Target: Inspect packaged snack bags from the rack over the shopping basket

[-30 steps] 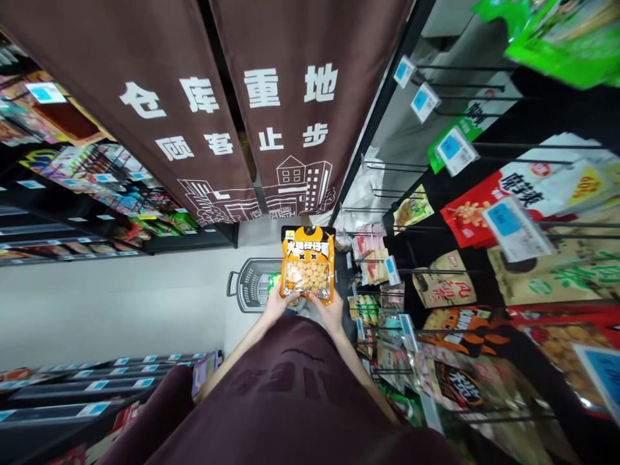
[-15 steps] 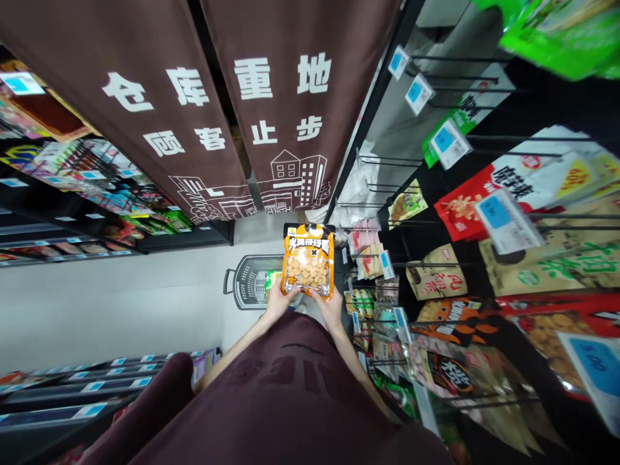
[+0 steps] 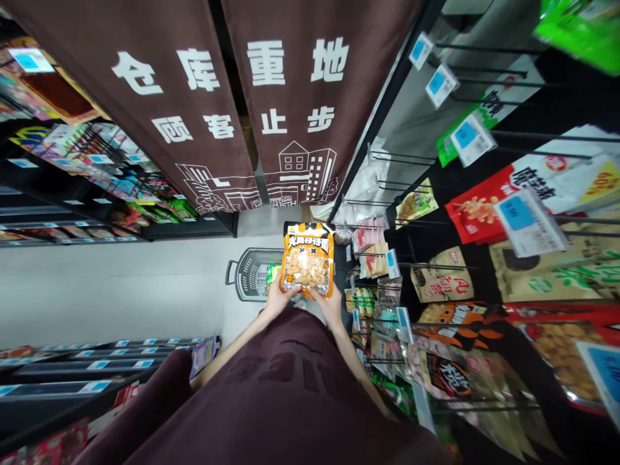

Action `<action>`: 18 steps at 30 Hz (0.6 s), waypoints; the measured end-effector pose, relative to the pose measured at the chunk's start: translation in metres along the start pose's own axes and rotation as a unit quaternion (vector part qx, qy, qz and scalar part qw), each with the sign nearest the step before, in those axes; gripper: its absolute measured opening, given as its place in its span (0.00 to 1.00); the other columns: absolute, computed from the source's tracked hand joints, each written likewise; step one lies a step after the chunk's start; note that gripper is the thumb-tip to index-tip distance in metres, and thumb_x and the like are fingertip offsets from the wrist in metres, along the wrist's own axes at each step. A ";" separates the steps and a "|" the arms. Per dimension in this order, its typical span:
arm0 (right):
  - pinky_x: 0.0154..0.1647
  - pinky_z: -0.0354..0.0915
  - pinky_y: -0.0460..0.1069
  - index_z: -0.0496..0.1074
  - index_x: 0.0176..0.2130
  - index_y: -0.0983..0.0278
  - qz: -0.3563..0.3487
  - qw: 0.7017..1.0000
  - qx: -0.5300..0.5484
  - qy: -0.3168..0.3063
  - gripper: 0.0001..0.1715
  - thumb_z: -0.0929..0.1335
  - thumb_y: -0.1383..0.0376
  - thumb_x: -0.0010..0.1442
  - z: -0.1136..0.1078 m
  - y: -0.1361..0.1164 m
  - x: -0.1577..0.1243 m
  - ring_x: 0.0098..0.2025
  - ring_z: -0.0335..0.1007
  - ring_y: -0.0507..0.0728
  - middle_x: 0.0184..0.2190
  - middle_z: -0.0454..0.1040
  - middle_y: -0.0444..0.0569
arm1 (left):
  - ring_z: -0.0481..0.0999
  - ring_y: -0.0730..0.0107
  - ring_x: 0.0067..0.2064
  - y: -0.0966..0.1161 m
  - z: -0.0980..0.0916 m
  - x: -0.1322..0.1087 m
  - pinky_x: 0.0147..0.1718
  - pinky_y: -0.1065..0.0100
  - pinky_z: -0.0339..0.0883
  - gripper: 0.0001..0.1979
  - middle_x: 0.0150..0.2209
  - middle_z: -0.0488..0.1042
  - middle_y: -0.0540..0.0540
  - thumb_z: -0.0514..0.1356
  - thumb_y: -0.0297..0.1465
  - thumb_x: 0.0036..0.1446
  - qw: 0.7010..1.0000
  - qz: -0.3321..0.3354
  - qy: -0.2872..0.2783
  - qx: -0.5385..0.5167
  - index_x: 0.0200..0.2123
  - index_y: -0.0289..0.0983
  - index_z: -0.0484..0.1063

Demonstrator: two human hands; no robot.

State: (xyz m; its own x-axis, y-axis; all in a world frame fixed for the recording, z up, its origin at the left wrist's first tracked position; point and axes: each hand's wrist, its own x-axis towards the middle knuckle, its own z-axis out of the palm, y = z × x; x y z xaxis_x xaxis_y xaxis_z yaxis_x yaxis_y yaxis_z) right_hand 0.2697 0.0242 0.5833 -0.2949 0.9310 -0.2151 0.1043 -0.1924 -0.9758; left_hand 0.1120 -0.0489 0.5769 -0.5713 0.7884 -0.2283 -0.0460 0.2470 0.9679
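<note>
An orange snack bag (image 3: 308, 261) with a clear window showing small tan pieces is held upright before my body. My left hand (image 3: 279, 296) grips its lower left corner, thumb on the front. At the lower right corner my right hand (image 3: 330, 303) is closed on the same bag, its thumb also in front. Most of the fingers are hidden behind the bag. Below and to the left, a grey shopping basket (image 3: 248, 274) sits on the floor, with a green package (image 3: 272, 272) inside, partly covered by my left hand and the bag.
Hooks with hanging snack bags (image 3: 438, 274) and price tags (image 3: 527, 219) line the right side. A brown curtain (image 3: 310, 84) with white lettering hangs ahead. Shelves of packaged goods (image 3: 106, 161) stand at left, with more shelving (image 3: 87, 371) at lower left.
The view has shifted slightly, so the curtain and the right-hand racks sit a little farther right. Both hands keep hold of the bag, which stays nearly in place.
</note>
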 end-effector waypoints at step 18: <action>0.40 0.75 0.53 0.78 0.41 0.68 -0.001 1.000 -0.031 -0.002 0.27 0.79 0.53 0.45 -0.005 -0.004 -0.002 0.40 0.79 0.62 0.39 0.82 0.56 | 0.77 0.53 0.53 -0.005 -0.001 -0.003 0.54 0.56 0.71 0.33 0.52 0.77 0.39 0.73 0.38 0.45 0.998 -0.009 -0.021 -0.064 0.54 0.35 0.70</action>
State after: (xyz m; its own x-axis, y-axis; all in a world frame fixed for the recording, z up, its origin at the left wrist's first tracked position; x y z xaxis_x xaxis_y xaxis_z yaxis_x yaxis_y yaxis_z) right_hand 0.2750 0.0249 0.5877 -0.2981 0.9304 -0.2134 0.1621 -0.1710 -0.9719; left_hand 0.1131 -0.0533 0.5733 -0.5348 0.8078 -0.2478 -0.1618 0.1900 0.9684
